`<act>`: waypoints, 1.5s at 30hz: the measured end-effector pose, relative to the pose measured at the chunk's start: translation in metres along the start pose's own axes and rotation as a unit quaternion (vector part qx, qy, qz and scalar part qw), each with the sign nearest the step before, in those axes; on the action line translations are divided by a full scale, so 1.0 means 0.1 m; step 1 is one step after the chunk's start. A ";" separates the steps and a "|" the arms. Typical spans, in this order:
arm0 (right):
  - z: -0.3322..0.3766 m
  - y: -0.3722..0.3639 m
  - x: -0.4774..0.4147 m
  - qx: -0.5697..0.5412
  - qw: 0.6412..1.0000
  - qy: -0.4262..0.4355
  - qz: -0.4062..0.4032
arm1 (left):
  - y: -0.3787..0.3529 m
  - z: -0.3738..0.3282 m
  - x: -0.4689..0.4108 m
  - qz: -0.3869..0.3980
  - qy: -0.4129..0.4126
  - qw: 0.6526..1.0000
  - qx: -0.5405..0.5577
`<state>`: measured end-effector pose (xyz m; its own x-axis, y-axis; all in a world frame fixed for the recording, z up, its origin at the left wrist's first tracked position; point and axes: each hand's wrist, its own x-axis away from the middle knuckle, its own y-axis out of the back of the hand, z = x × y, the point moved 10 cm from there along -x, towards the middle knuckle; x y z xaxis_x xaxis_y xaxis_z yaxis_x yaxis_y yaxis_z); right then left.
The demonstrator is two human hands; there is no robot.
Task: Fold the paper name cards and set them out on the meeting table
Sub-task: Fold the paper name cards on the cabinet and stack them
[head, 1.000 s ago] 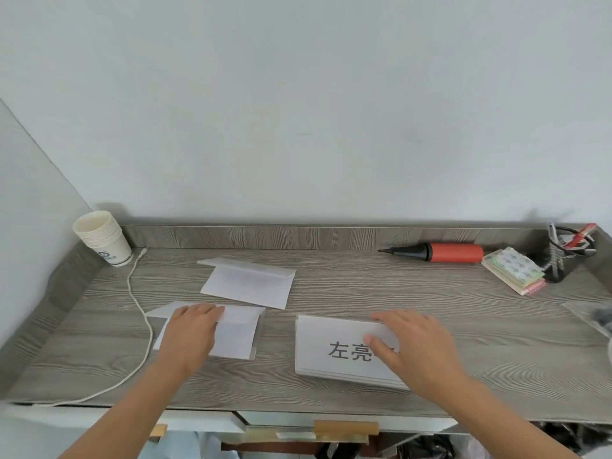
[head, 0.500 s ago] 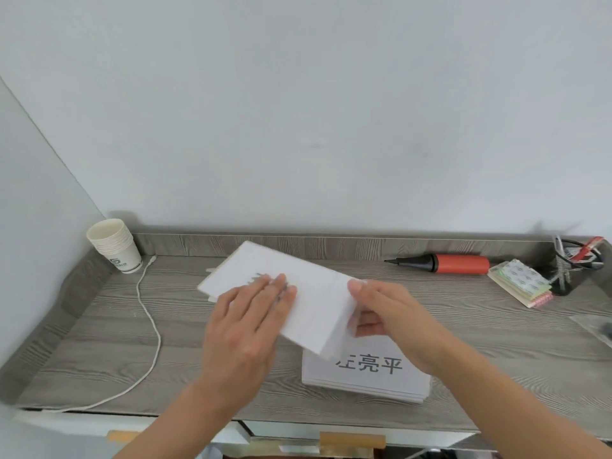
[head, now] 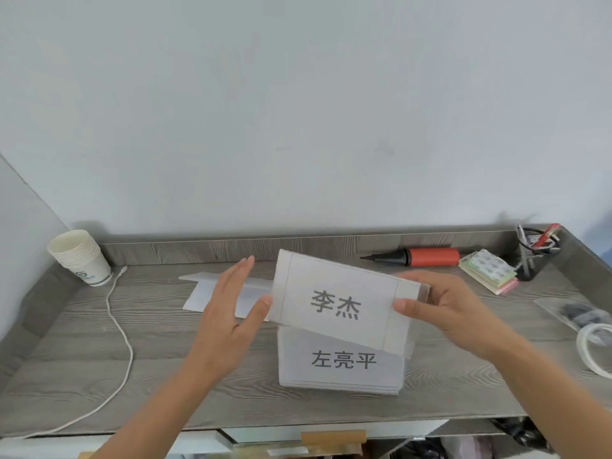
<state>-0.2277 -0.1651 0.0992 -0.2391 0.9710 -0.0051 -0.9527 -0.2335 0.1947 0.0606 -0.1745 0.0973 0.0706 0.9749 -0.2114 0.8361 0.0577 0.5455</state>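
I hold a white paper name card (head: 341, 303) printed with two black characters, lifted above the table and facing me. My right hand (head: 443, 313) pinches its right edge between thumb and fingers. My left hand (head: 228, 316) is at its left edge, thumb touching the paper and fingers spread behind it. Under the card lies a stack of name cards (head: 341, 366) whose top sheet shows three characters. A folded white paper (head: 205, 286) lies flat behind my left hand, partly hidden.
A stack of paper cups (head: 79, 256) stands at the back left with a white cable (head: 122, 329) trailing forward. A red and black pump (head: 420, 256), sticky notes (head: 490, 270) and a black wire holder (head: 536, 250) sit at the back right. A tape roll (head: 596, 346) lies at right.
I picked up the folded paper from the left, brought it over the stack and turned it so its printed side faces me. The camera view shifted slightly.
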 end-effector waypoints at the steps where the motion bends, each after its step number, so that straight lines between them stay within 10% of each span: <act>1: -0.09 -0.03 0.00 0.010 1.000 -0.009 0.013 | -0.10 0.02 -0.02 0.021 0.021 0.999 0.017; 9: -0.72 -0.16 0.11 0.057 0.995 -0.063 0.043 | -0.87 0.31 0.19 0.145 0.086 0.984 0.058; 20: -1.02 -0.16 0.17 0.065 0.994 -0.071 -0.055 | -0.80 0.48 0.05 0.096 0.157 0.975 0.123; 24: -1.05 -0.20 0.20 0.064 0.992 -0.079 -0.072 | -0.49 1.29 -0.24 -0.081 0.358 0.891 0.265; 29: -1.17 -0.19 0.27 0.062 0.989 -0.122 -0.048 | -0.58 1.83 -0.51 -0.110 0.465 0.764 0.434; 41: -0.29 0.28 0.22 0.132 0.963 -0.023 -0.233 | -0.11 1.27 -0.51 -0.159 0.380 0.735 0.539; 45: 0.17 0.18 0.11 0.042 0.973 0.021 -0.226 | -0.19 0.28 -0.39 -0.045 0.275 0.773 0.570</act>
<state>-0.2442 -0.1575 0.1196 0.1923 0.9699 -0.1491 -0.9440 0.2243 0.2420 0.0575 -0.2197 0.0729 0.0033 0.9404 0.3401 0.7827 0.2093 -0.5861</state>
